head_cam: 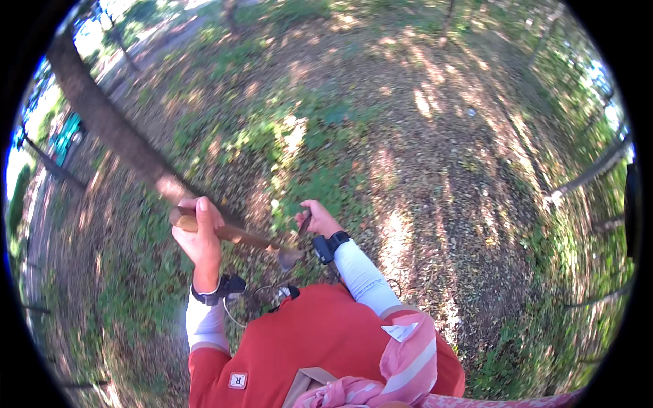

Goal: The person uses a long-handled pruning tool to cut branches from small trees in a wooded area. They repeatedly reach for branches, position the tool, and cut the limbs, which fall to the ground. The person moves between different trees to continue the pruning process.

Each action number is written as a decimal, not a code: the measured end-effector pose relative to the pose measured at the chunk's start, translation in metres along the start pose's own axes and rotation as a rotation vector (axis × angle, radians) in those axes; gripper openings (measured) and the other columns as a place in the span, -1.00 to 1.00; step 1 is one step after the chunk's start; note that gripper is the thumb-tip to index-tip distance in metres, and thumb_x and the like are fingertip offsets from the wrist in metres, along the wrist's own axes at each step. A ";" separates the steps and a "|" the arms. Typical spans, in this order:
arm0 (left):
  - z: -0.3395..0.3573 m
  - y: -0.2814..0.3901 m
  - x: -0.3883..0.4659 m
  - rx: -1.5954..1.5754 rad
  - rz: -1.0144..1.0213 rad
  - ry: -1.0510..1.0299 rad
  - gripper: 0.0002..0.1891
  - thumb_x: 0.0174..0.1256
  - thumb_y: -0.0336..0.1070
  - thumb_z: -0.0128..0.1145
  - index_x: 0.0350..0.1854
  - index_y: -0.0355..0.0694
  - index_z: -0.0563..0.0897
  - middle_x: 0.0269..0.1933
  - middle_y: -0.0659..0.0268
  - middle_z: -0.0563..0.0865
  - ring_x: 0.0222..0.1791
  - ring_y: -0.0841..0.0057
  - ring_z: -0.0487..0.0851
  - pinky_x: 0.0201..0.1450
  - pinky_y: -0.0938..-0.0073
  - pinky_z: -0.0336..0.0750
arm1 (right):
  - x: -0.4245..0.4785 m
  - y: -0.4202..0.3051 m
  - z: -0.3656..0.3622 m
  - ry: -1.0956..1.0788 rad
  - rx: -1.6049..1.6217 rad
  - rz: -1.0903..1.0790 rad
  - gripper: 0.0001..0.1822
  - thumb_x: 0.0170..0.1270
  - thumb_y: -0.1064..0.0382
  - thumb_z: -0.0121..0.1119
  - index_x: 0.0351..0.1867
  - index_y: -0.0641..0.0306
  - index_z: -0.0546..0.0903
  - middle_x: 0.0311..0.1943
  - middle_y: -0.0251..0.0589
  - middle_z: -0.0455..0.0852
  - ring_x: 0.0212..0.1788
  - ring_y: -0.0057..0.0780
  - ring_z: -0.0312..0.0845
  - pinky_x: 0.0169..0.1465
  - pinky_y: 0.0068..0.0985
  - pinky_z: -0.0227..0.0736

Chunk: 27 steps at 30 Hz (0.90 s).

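My left hand (201, 232) is closed around the wooden handle (237, 234) of a short hand tool, near its butt end. The tool slants down to the right. Its metal blade (290, 258) is blurred, so I cannot tell a small hoe from a hatchet. To the right of the blade, my right hand (320, 219) grips a thin dark object (305, 224), mostly hidden by the fingers; its kind is unclear. Both hands are raised in front of my red top (316, 341), above leaf-strewn ground (408, 204).
A tree trunk (117, 132) leans in from the upper left and ends visually behind my left hand. Low green plants (321, 183) grow ahead. Another thin trunk (592, 176) stands at right. A green vehicle-like object (65, 137) is far left. A pale cable (232, 316) hangs by my left wrist.
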<state>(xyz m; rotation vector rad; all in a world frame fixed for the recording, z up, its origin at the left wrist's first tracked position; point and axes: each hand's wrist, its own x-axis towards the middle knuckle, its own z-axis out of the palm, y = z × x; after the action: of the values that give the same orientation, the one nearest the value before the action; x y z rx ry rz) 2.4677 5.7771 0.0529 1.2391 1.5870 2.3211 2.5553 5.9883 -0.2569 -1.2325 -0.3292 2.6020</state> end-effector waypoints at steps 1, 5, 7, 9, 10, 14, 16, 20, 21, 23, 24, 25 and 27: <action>0.021 -0.005 0.006 -0.024 -0.027 -0.038 -0.82 0.42 -0.38 0.09 -0.39 -0.28 0.44 -0.56 0.35 0.51 -0.65 0.66 0.41 -0.57 0.59 0.34 | -0.008 -0.022 -0.007 -0.037 -0.043 -0.098 -0.72 0.19 0.12 0.21 -0.44 0.25 0.40 -0.47 -0.13 0.62 -0.42 -0.24 0.63 -0.26 -0.20 0.58; 0.087 -0.041 0.020 -0.059 -0.072 -0.181 -0.83 0.38 -0.36 0.16 -0.37 -0.26 0.46 -0.59 0.41 0.49 -0.65 0.70 0.43 -0.58 0.64 0.31 | -0.060 -0.099 -0.025 -0.063 -0.157 -0.505 -0.79 0.26 0.16 0.21 -0.33 0.21 0.47 -0.42 -0.16 0.66 -0.40 -0.40 0.64 -0.32 -0.38 0.58; 0.129 -0.047 0.019 -0.090 -0.142 -0.187 -0.84 0.36 -0.38 0.18 -0.36 -0.25 0.47 -0.59 0.41 0.50 -0.65 0.71 0.43 -0.58 0.66 0.30 | -0.089 -0.131 -0.041 -0.095 -0.255 -0.750 -0.81 0.28 0.19 0.20 -0.26 0.23 0.47 -0.40 -0.17 0.66 -0.40 -0.44 0.63 -0.32 -0.47 0.57; 0.157 -0.053 0.020 -0.081 -0.179 -0.222 -0.85 0.34 -0.40 0.20 -0.35 -0.24 0.47 -0.59 0.42 0.50 -0.65 0.73 0.43 -0.59 0.68 0.29 | -0.136 -0.147 -0.037 -0.049 -0.259 -0.909 -0.71 0.28 0.27 0.21 -0.07 0.32 0.43 -0.31 -0.21 0.63 -0.34 -0.50 0.62 -0.27 -0.55 0.55; 0.170 -0.055 0.021 -0.074 -0.176 -0.264 -0.86 0.34 -0.42 0.20 -0.35 -0.24 0.48 -0.58 0.42 0.50 -0.64 0.74 0.43 -0.59 0.69 0.28 | -0.155 -0.155 -0.038 -0.035 -0.275 -0.993 -0.68 0.27 0.29 0.21 -0.03 0.33 0.41 -0.29 -0.22 0.61 -0.32 -0.51 0.62 -0.25 -0.55 0.54; 0.211 -0.047 0.035 -0.021 -0.100 -0.399 -0.90 0.33 -0.45 0.17 -0.33 -0.24 0.49 -0.57 0.45 0.49 -0.64 0.76 0.43 -0.59 0.71 0.27 | -0.214 -0.178 -0.050 0.023 -0.472 -1.302 -0.62 0.24 0.29 0.25 0.02 0.31 0.41 -0.28 -0.31 0.59 -0.28 -0.63 0.55 -0.21 -0.63 0.48; 0.223 -0.036 0.043 -0.049 -0.039 -0.446 -0.92 0.37 -0.43 0.13 -0.31 -0.23 0.51 -0.56 0.46 0.50 -0.64 0.78 0.43 -0.59 0.72 0.26 | -0.264 -0.177 -0.043 0.139 -0.631 -1.405 -0.61 0.24 0.26 0.27 0.04 0.29 0.43 -0.28 -0.36 0.59 -0.26 -0.67 0.51 -0.18 -0.61 0.47; 0.234 -0.023 0.051 -0.063 -0.051 -0.632 -0.92 0.44 -0.40 0.03 -0.28 -0.26 0.51 -0.55 0.45 0.52 -0.65 0.81 0.42 -0.60 0.76 0.24 | -0.322 -0.173 -0.032 0.189 -0.669 -1.438 -0.66 0.24 0.24 0.27 0.00 0.26 0.48 -0.33 -0.42 0.58 -0.32 -0.70 0.48 -0.21 -0.61 0.44; 0.234 -0.021 0.051 -0.062 -0.032 -0.659 -0.92 0.44 -0.40 0.03 -0.28 -0.26 0.51 -0.55 0.45 0.52 -0.65 0.81 0.42 -0.60 0.76 0.25 | -0.329 -0.173 -0.028 0.194 -0.714 -1.473 -0.66 0.23 0.24 0.28 -0.01 0.26 0.49 -0.36 -0.42 0.57 -0.34 -0.69 0.46 -0.22 -0.60 0.43; 0.240 -0.020 0.050 -0.075 0.007 -0.741 -0.92 0.44 -0.40 0.02 -0.27 -0.27 0.51 -0.55 0.45 0.52 -0.66 0.81 0.42 -0.59 0.76 0.26 | -0.349 -0.171 -0.017 0.236 -0.792 -1.552 -0.65 0.22 0.25 0.29 -0.01 0.27 0.51 -0.40 -0.42 0.56 -0.38 -0.68 0.42 -0.24 -0.60 0.40; 0.240 -0.014 0.049 -0.078 0.005 -0.786 -0.92 0.45 -0.40 -0.01 -0.22 -0.28 0.52 -0.51 0.41 0.54 -0.64 0.79 0.43 -0.58 0.77 0.28 | -0.359 -0.169 -0.008 0.310 -0.899 -1.628 -0.63 0.20 0.26 0.29 0.01 0.29 0.52 -0.45 -0.39 0.53 -0.43 -0.63 0.37 -0.26 -0.58 0.38; 0.239 -0.009 0.050 -0.069 0.010 -0.784 -0.92 0.45 -0.40 -0.01 -0.20 -0.28 0.52 -0.49 0.40 0.54 -0.63 0.79 0.43 -0.57 0.77 0.28 | -0.373 -0.168 0.002 0.357 -1.041 -1.651 -0.67 0.24 0.30 0.27 0.02 0.26 0.53 -0.33 -0.42 0.54 -0.39 -0.74 0.41 -0.30 -0.63 0.38; 0.237 -0.003 0.049 -0.061 0.020 -0.791 -0.91 0.45 -0.41 -0.02 -0.17 -0.28 0.53 -0.46 0.38 0.56 -0.62 0.79 0.44 -0.57 0.77 0.29 | -0.371 -0.166 0.025 0.303 -1.008 -1.914 -0.65 0.17 0.33 0.29 0.01 0.26 0.54 -0.36 -0.31 0.57 -0.41 -0.59 0.46 -0.31 -0.55 0.41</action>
<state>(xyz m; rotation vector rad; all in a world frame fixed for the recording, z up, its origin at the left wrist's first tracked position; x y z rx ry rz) 2.5863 5.9794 0.1127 1.8282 1.1975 1.5276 2.7836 6.0267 0.0783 -0.6200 -1.7003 0.5066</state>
